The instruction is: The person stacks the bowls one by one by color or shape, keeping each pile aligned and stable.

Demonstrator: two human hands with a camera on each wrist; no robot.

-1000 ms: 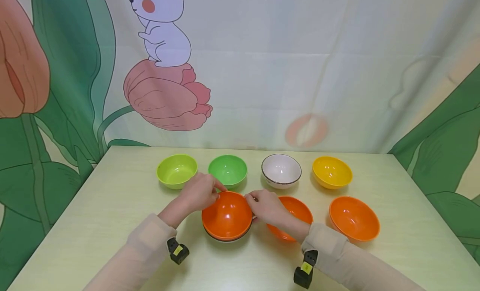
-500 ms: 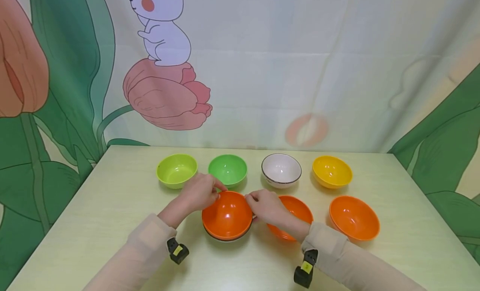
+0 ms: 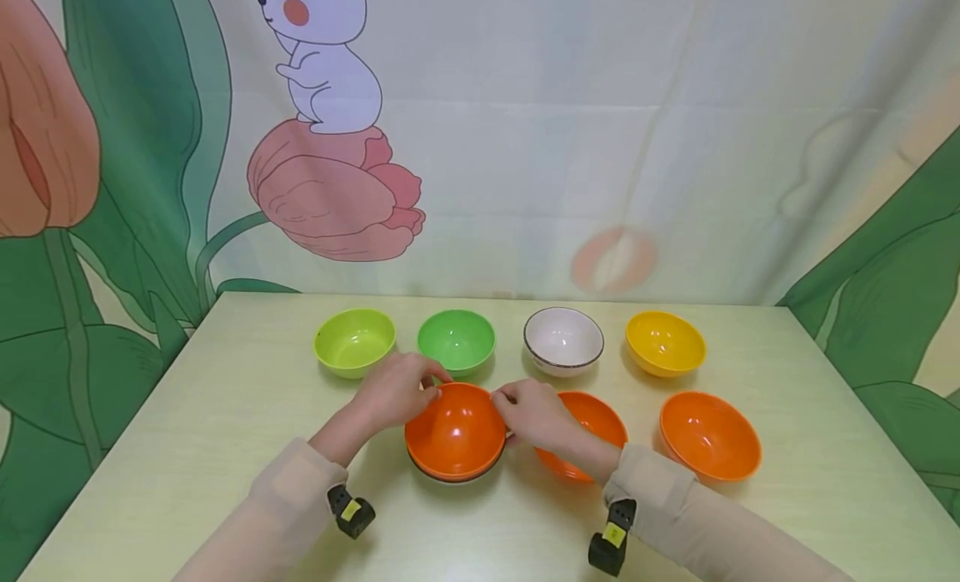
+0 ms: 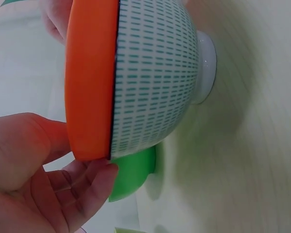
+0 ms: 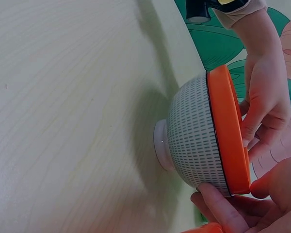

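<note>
An orange bowl (image 3: 456,432) sits nested inside a white bowl with rows of small green dashes (image 4: 153,77), near the front middle of the table. My left hand (image 3: 393,392) pinches the orange bowl's far-left rim, thumb at the lip and fingers bent below it. At the far right of the same rim is my right hand (image 3: 536,415), its thumb by the orange lip. One of its fingers touches the patterned bowl's side in the right wrist view. The nested pair stands upright; the patterned bowl's foot shows in both wrist views.
Behind stand a lime bowl (image 3: 355,343), a green bowl (image 3: 457,342), a white dark-rimmed bowl (image 3: 563,342) and a yellow bowl (image 3: 665,343). A second orange bowl (image 3: 600,423) lies partly under my right forearm; a third orange bowl (image 3: 709,437) is further right.
My left hand and wrist have shifted slightly back toward me and to the left. The right hand and the bowls look the same.
</note>
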